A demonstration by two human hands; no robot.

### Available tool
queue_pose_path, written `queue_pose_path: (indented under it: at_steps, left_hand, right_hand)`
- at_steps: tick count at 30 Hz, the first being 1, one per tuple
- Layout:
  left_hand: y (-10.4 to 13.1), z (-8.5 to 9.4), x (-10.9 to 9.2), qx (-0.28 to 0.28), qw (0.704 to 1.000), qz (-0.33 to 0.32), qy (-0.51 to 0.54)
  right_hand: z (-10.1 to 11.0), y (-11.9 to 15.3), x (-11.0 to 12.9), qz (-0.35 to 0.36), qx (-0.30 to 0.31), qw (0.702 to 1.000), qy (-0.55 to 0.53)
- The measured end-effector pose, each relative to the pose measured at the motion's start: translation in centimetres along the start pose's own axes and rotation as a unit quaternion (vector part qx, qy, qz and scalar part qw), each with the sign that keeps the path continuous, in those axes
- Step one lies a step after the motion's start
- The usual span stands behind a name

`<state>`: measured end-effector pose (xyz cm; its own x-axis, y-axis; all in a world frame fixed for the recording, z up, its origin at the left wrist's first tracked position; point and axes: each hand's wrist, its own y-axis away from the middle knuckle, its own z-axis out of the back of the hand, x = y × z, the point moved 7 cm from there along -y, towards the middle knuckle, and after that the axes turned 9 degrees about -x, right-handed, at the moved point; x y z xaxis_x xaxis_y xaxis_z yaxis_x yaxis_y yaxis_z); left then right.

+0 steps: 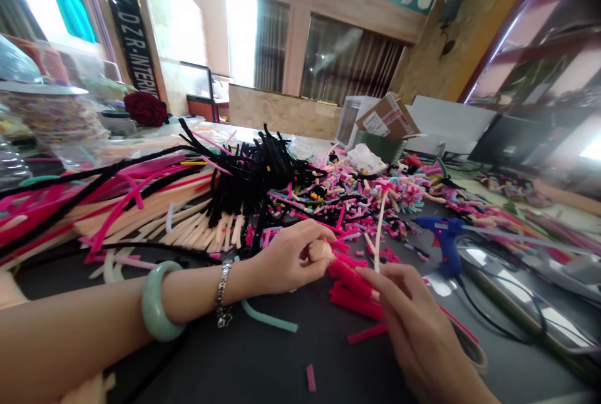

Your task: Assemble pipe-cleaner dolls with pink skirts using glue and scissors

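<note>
Left hand (288, 260): pinching a peach pipe-cleaner knob (322, 250).
Right hand (413, 322): pinching a cream pipe cleaner (379, 228), upright.
Worktop (263, 360): bare dark patch nearest; glue gun (444, 235) right.

A dark grey table (263, 360) carries a wide litter of craft pieces. Long pink, black and cream pipe cleaners (117, 203) fan across its left side, with a bundle of black pipe cleaners (253, 172) heaped behind them. Short red strips (352, 291) lie in a small pile near the middle, a lone mint piece (270, 318) to their left. A blue glue gun (444, 238) rests at the right, its black cord (488, 316) trailing toward the near edge. Farther back lie mixed coloured scraps (375, 194) and a cardboard box (387, 117)
</note>
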<state>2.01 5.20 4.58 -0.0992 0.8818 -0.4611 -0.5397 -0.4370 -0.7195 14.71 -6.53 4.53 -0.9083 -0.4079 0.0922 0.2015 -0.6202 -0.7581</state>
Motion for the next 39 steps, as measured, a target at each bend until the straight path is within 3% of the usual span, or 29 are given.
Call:
queue_pose_path:
  at_steps: [7,18,39]
  left_hand:
    - [0.0,0.3,-1.0,-0.027,0.997,-0.068,0.038]
    - [0.4,1.0,-1.7,-0.085,0.988,-0.119,0.038]
    - [0.5,1.6,-2.3,-0.135,0.980,-0.148,0.002]
  right_hand:
    - [0.5,-0.2,-1.3,-0.034,-0.025,0.999,-0.023]
    - [0.6,-0.7,-0.9,-0.063,-0.043,0.996,-0.055]
    - [1.0,-1.8,-1.0,-0.093,-0.075,0.992,-0.042]
